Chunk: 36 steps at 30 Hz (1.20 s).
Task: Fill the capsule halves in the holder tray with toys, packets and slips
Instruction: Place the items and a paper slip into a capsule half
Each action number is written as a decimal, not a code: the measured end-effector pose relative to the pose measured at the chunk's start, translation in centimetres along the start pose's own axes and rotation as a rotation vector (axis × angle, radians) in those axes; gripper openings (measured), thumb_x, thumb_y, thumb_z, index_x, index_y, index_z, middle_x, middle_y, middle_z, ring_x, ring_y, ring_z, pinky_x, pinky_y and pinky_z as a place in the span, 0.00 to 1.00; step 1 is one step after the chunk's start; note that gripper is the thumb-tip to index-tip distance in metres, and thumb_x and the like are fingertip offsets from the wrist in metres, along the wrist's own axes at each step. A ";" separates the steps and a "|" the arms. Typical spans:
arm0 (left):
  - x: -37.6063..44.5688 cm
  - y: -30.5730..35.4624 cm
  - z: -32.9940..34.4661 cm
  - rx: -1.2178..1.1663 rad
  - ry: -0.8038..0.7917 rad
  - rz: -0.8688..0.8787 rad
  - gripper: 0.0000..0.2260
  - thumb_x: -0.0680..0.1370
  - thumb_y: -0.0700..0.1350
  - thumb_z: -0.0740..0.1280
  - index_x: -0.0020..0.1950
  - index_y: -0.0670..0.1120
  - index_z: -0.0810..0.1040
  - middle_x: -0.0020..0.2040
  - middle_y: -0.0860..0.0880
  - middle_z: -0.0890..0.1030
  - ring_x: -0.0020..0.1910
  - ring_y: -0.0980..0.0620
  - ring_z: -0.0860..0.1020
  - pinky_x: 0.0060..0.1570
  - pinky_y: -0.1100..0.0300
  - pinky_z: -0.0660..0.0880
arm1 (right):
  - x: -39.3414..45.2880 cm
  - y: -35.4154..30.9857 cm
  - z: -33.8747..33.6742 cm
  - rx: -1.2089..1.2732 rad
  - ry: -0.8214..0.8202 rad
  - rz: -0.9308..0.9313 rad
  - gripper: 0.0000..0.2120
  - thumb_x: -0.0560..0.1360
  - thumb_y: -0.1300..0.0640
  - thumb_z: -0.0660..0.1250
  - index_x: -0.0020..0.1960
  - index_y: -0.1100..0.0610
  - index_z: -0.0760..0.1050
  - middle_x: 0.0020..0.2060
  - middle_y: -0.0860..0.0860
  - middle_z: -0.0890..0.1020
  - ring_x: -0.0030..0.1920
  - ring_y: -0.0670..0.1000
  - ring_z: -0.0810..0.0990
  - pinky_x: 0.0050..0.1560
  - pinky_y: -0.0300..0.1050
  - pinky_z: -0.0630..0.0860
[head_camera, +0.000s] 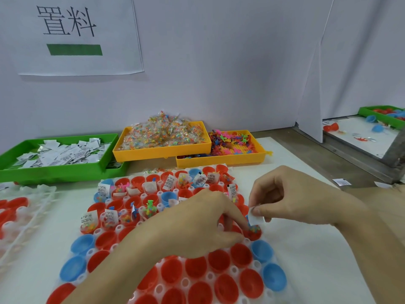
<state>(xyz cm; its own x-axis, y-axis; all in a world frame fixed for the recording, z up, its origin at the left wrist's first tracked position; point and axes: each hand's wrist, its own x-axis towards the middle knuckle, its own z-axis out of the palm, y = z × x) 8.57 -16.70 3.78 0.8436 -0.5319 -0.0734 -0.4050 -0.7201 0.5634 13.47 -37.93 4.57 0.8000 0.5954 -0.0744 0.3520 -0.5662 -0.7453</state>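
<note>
White tabletop [306, 249], white plastic holder tray [210, 276] with red and blue capsule halves. Right hand [291, 198] pinching small white paper slip [255, 218] over red half holding bead packet [254, 231]; left hand [197, 222] curled, fingertip steadying there, grip contents unclear. Risk: slip springing out, or landing in neighbouring half.

My left hand [203, 220] hides several capsule halves; the holder tray [210, 276] runs off the bottom edge; slip print is unreadable
</note>
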 end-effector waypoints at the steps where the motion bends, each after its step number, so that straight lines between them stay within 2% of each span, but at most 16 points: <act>1: 0.0 -0.1 0.1 0.001 -0.005 0.002 0.10 0.77 0.52 0.69 0.58 0.58 0.83 0.42 0.58 0.78 0.43 0.57 0.75 0.42 0.65 0.72 | 0.0 0.0 0.0 -0.007 -0.004 0.005 0.09 0.73 0.62 0.75 0.40 0.49 0.84 0.37 0.48 0.86 0.39 0.48 0.85 0.46 0.42 0.82; 4: 0.1 -0.2 0.2 0.011 -0.005 0.013 0.10 0.77 0.53 0.69 0.58 0.59 0.82 0.41 0.60 0.77 0.43 0.59 0.75 0.40 0.69 0.71 | 0.1 -0.2 0.1 -0.024 -0.010 0.004 0.08 0.73 0.60 0.75 0.40 0.47 0.85 0.38 0.45 0.86 0.41 0.46 0.85 0.48 0.40 0.82; 7: 0.2 -0.3 0.1 0.018 0.002 0.024 0.10 0.77 0.53 0.69 0.58 0.59 0.83 0.41 0.61 0.77 0.43 0.60 0.75 0.40 0.71 0.70 | 0.2 -0.2 0.2 -0.058 0.011 -0.031 0.09 0.73 0.58 0.76 0.39 0.45 0.84 0.38 0.43 0.85 0.42 0.44 0.84 0.45 0.35 0.79; 9: 0.2 -0.3 0.1 0.010 0.009 0.023 0.10 0.77 0.53 0.69 0.57 0.59 0.83 0.43 0.61 0.77 0.43 0.62 0.74 0.40 0.72 0.70 | 0.1 -0.2 0.2 -0.072 0.012 -0.050 0.08 0.72 0.57 0.76 0.39 0.45 0.84 0.37 0.42 0.85 0.42 0.43 0.83 0.43 0.33 0.78; 12: 0.2 -0.3 0.3 0.011 0.033 0.028 0.09 0.77 0.54 0.69 0.57 0.59 0.83 0.41 0.59 0.77 0.41 0.63 0.74 0.37 0.72 0.69 | 0.0 -0.2 0.4 -0.059 -0.022 -0.063 0.07 0.72 0.58 0.77 0.39 0.46 0.85 0.36 0.44 0.85 0.39 0.43 0.82 0.41 0.33 0.77; 17: 0.6 0.3 1.0 0.057 0.153 0.020 0.11 0.75 0.58 0.70 0.48 0.53 0.85 0.39 0.57 0.79 0.39 0.60 0.74 0.33 0.66 0.70 | -0.1 -0.2 0.2 -0.026 -0.055 -0.043 0.06 0.70 0.57 0.78 0.39 0.47 0.86 0.37 0.46 0.86 0.39 0.44 0.83 0.42 0.35 0.78; 21: 0.8 0.6 1.2 0.090 0.228 -0.009 0.16 0.72 0.63 0.67 0.44 0.52 0.84 0.39 0.57 0.80 0.38 0.57 0.76 0.38 0.59 0.77 | -0.3 -0.3 0.0 0.038 -0.083 0.011 0.05 0.70 0.58 0.79 0.41 0.48 0.87 0.38 0.48 0.87 0.41 0.47 0.85 0.47 0.42 0.82; 24: 1.0 0.5 1.2 0.101 0.251 -0.030 0.07 0.75 0.56 0.70 0.46 0.54 0.84 0.39 0.57 0.79 0.37 0.58 0.75 0.36 0.59 0.76 | -0.3 -0.4 0.0 0.013 -0.103 0.030 0.06 0.70 0.59 0.78 0.41 0.48 0.87 0.36 0.47 0.87 0.37 0.45 0.83 0.43 0.39 0.80; 27: 1.0 0.7 1.4 0.099 0.246 -0.037 0.05 0.76 0.54 0.71 0.48 0.56 0.84 0.40 0.58 0.78 0.37 0.60 0.73 0.33 0.66 0.70 | -0.2 -0.4 0.0 -0.017 -0.098 0.048 0.06 0.71 0.59 0.77 0.41 0.47 0.88 0.36 0.46 0.86 0.38 0.45 0.83 0.43 0.37 0.79; 32: 0.9 0.6 1.7 0.097 0.239 -0.020 0.06 0.76 0.52 0.70 0.49 0.54 0.85 0.43 0.57 0.81 0.40 0.57 0.77 0.41 0.59 0.78 | -0.2 -0.3 -0.1 -0.061 -0.069 0.010 0.04 0.71 0.53 0.77 0.41 0.44 0.87 0.39 0.43 0.86 0.41 0.43 0.82 0.41 0.31 0.74; 36: 0.9 0.7 2.0 0.124 0.219 -0.008 0.05 0.77 0.51 0.70 0.50 0.54 0.85 0.42 0.58 0.80 0.41 0.57 0.77 0.42 0.59 0.79 | -0.2 -0.3 0.1 -0.041 -0.087 0.017 0.05 0.71 0.56 0.78 0.43 0.47 0.87 0.38 0.43 0.86 0.40 0.42 0.83 0.41 0.32 0.76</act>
<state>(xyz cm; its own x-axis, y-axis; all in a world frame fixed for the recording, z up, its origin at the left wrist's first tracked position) 8.36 -18.61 2.47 0.8978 -0.4262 0.1105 -0.4267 -0.7802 0.4573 13.16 -37.87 4.74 0.7613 0.6319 -0.1451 0.3599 -0.5981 -0.7160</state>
